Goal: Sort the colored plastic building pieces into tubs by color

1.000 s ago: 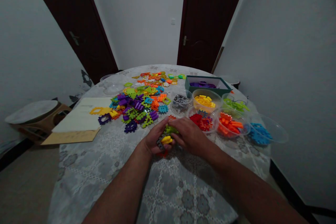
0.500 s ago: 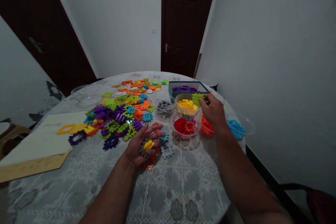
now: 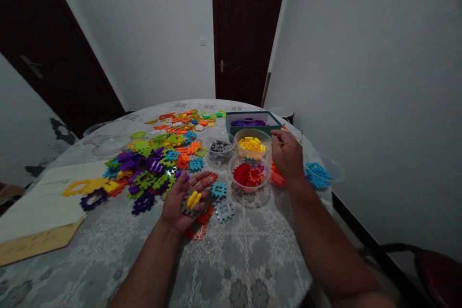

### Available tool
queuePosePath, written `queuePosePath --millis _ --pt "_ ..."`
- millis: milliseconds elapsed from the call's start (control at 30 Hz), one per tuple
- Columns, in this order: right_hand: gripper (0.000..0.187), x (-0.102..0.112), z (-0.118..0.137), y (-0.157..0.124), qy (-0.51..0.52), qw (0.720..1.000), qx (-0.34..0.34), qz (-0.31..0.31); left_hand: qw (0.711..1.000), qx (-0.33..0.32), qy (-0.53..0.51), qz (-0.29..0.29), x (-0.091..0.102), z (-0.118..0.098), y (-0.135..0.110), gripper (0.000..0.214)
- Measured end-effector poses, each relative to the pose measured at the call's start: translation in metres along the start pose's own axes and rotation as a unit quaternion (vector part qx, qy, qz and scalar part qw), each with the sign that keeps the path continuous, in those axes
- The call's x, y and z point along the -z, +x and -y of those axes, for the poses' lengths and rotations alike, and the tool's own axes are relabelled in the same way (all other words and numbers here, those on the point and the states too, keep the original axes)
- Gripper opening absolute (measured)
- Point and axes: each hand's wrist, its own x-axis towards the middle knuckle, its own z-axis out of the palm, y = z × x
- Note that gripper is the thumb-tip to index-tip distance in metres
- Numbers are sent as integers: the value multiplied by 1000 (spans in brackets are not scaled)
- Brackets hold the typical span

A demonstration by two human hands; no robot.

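My left hand (image 3: 184, 204) lies palm up above the near middle of the table, fingers partly spread. It cradles yellow pegs (image 3: 194, 199) and a grey notched building piece (image 3: 187, 209) in its palm. Close to its fingertips are a light blue building piece (image 3: 218, 190), a grey square building piece (image 3: 224, 211) and orange building pieces (image 3: 198, 232). My right hand (image 3: 288, 154) is raised beside the tub of yellow pieces (image 3: 252, 143), palm down with fingers bent together. Only a sliver of green shows at its fingers; the hand hides most of that piece.
A heap of mixed building pieces (image 3: 151, 166) spreads on the left. Clear tubs hold red pieces (image 3: 247, 174), grey pieces (image 3: 221, 147) and blue pieces (image 3: 317, 174). Behind them stands a green box (image 3: 231, 127) with purple pieces. A pale board (image 3: 43, 202) lies at the left edge.
My right hand has turned, so the green building piece that showed plainly is now almost hidden. My left hand keeps the same pieces. The whole view has shifted slightly.
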Motion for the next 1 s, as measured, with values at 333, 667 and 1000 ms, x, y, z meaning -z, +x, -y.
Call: queuePosePath --millis 333,667,1000 --pt "33 -26 113 -98 176 898 222 336 998 -51 -30 -37 1 4 3 58" --pt "54 -50 116 -138 129 887 176 408 996 -54 -8 -66 -3 8 4 59" --pt "31 -55 111 -129 169 913 138 344 997 -53 -9 -52 -3 13 5 43"
